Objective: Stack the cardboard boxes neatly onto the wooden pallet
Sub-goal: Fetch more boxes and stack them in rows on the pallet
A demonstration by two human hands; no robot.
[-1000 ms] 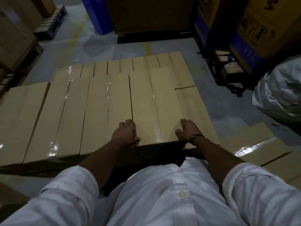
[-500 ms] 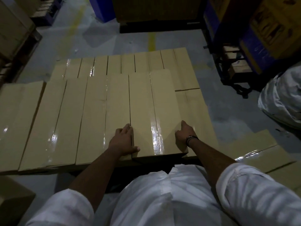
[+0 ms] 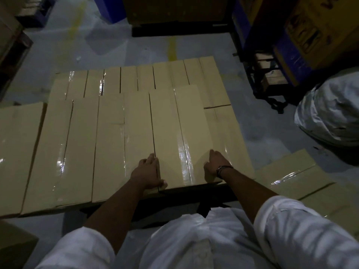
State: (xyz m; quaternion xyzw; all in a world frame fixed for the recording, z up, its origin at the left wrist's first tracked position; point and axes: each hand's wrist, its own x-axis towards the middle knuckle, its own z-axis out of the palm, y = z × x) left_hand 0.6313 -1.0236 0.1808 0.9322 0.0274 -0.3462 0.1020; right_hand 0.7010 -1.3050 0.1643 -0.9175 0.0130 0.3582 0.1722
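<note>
Long tan cardboard boxes lie side by side in flat layers, covering the pallet, which is hidden apart from a dark edge (image 3: 180, 198) below their near ends. The top box (image 3: 172, 133), taped down its middle, is the rightmost of its layer. My left hand (image 3: 148, 173) presses against this box's left side near its near end, fingers straight and thumb across the end corner. My right hand (image 3: 215, 164) lies flat against the right side of the same box. A lower box (image 3: 231, 136) shows just right of it.
More flat cardboard boxes (image 3: 291, 177) lie on the floor at my right. A white wrapped bundle (image 3: 330, 113) sits further right, behind it a blue rack with cartons (image 3: 303, 35). A box corner (image 3: 13, 247) is at bottom left, a dark loaded pallet (image 3: 174, 26) straight ahead.
Both hands have slid forward along the top box's sides, and their curled fingers have straightened. The box has moved a little further onto the stack.
</note>
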